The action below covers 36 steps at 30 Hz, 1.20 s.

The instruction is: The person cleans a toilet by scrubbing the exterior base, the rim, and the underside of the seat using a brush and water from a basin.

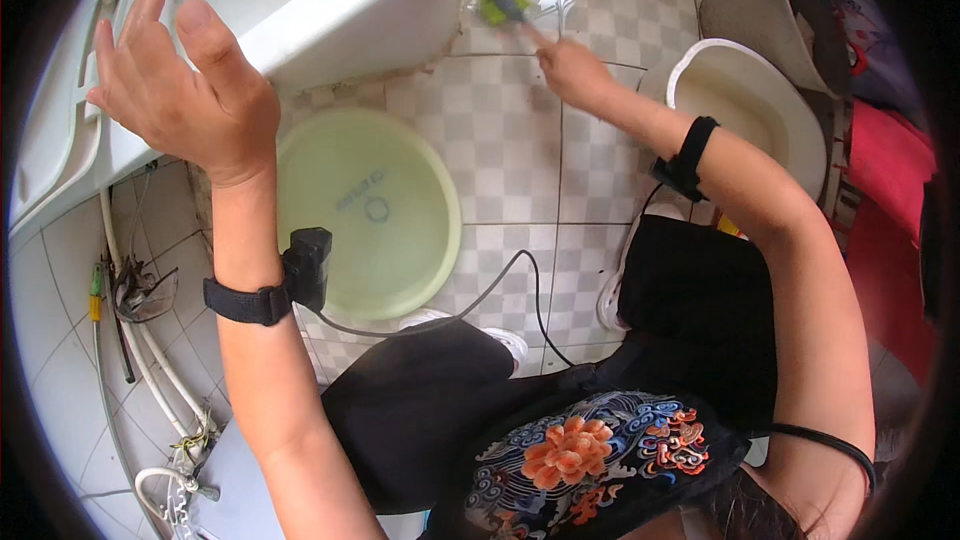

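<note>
In the head view, my right hand [574, 73] is closed around the thin handle of a green scrub brush [501, 3], its head blurred against wet floor tiles beside the base of a white tub. My left hand [199, 86] is raised at the upper left, in front of the white tub [337, 7], with fingers apart and nothing in it. Below and to the right of that hand, a round pale green basin [405, 240] of liquid stands on the checkered tile floor [510, 165].
To the right stand a white bucket [806, 127] holding cloudy liquid and a grey bin [742, 7]. Hoses and pipes [150, 375] run along the tiled wall at left. A black cable [491, 285] loops over the floor between my wrist straps. Red fabric [892, 165] lies far right.
</note>
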### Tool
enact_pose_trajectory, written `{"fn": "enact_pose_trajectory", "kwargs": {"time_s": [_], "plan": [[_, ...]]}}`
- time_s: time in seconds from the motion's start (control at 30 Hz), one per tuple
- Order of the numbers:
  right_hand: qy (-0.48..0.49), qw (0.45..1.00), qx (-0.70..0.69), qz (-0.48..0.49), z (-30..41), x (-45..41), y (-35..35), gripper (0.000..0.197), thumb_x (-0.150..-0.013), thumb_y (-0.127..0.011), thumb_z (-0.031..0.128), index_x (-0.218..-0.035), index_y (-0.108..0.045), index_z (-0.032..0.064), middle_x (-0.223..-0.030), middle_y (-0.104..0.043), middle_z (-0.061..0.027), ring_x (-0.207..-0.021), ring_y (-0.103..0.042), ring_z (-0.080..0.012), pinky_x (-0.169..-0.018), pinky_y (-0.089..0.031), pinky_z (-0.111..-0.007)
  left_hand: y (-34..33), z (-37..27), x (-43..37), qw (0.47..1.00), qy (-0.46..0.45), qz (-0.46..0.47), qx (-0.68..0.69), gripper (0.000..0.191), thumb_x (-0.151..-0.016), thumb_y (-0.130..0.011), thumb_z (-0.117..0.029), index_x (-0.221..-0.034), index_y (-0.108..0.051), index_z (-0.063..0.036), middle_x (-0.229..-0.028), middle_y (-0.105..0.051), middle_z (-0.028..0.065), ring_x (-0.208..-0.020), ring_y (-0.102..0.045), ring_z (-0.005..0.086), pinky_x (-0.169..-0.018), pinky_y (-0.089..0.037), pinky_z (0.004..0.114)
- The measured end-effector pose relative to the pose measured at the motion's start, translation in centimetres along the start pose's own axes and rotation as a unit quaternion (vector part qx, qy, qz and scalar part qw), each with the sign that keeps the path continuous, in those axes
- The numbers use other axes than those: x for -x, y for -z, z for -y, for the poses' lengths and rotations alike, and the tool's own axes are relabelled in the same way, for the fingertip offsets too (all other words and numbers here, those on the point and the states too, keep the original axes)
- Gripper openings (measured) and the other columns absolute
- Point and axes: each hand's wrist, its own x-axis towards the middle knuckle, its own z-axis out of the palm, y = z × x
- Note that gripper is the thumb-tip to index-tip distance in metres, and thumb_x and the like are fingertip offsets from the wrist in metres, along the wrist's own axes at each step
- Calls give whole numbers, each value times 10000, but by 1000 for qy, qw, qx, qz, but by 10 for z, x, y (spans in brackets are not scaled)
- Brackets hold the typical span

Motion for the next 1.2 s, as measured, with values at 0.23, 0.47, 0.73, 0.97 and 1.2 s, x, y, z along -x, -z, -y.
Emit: {"fn": "enact_pose_trajectory", "kwargs": {"time_s": [0.23,0.47,0.73,0.97,1.2], "plan": [[58,992,-2,108,38,27,-9,462,-861,-497,152,-1319,-511,94,-884,-669,-214,-823,-644,-387,-720,-504,-525,10,-4,1,1000,15,16,-19,384,-952,-393,-337,-1122,-651,-110,-1160,-661,53,-1241,-469,386,-1104,-184,565],[50,988,-2,144,54,36,-24,489,-870,-427,98,-1354,-494,121,-926,-672,-231,-861,-662,-379,-741,-533,-488,11,-6,-2,999,18,20,-19,368,-952,-396,-296,-1154,-637,-105,-1192,-646,70,-1268,-452,369,-1120,-197,509],[-207,937,-270,74,40,3,73,459,-943,-519,249,-1333,-428,25,-797,-651,-148,-658,-657,-272,-566,-541,-410,13,-20,-9,996,-5,35,-84,302,-969,-450,-213,-1191,-611,-86,-1230,-619,66,-1261,-459,333,-1084,-255,466],[-122,892,-431,61,75,130,145,599,-904,-612,260,-1384,-388,-18,-982,-666,-141,-867,-661,-192,-764,-529,-341,22,-216,-5,744,450,260,420,288,-953,-598,-199,-1168,-540,-17,-1023,-590,52,-951,-562,167,-834,-479,325],[-44,813,-561,151,-29,156,152,507,-960,-489,484,-1214,-621,65,-1148,-665,-86,-1043,-613,-199,-904,-473,-327,-10,-290,22,135,730,295,602,245,-1008,-460,-251,-1090,-475,-20,-1125,-605,183,-1128,-594,370,-938,-523,492]]}}
